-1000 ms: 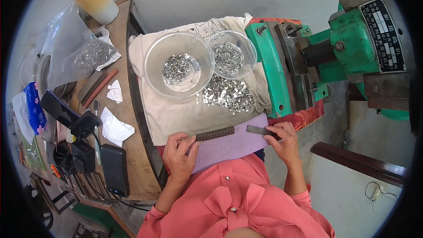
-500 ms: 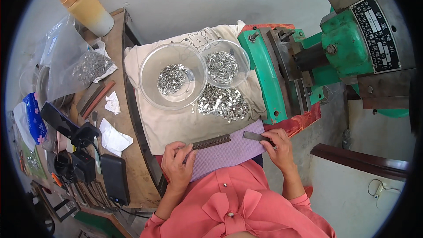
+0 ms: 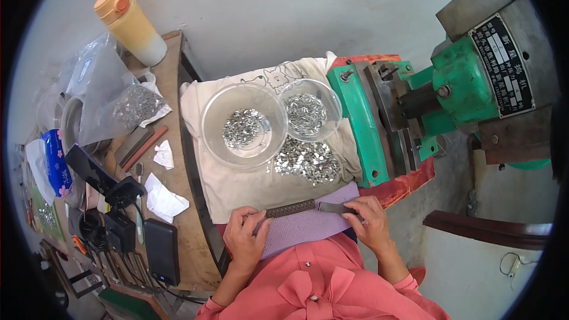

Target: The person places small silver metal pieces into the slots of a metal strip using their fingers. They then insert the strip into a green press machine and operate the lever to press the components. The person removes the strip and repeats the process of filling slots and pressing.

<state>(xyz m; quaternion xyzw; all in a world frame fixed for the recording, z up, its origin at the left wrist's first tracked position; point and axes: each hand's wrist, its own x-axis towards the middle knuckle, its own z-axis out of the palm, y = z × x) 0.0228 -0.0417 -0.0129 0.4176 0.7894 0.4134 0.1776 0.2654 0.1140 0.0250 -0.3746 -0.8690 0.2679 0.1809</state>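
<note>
Left hand (image 3: 244, 242) covered the near end of the metal strip (image 3: 308, 207); right hand (image 3: 367, 220) hid its other end. Pieces in the big bowl (image 3: 244, 124) and small bowl (image 3: 310, 110) were too small to identify. Green machine (image 3: 468, 83) was cut off at the right rim. Clutter on the side table (image 3: 178, 243) blurred out toward the left edge.

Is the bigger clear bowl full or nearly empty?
Nearly empty: the bigger clear bowl holds only a thin patch of small metal pieces.

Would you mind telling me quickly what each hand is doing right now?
Left hand: closed on the left end of the dark metal strip.
Right hand: closed on the strip's right end, over the purple cloth.
</note>
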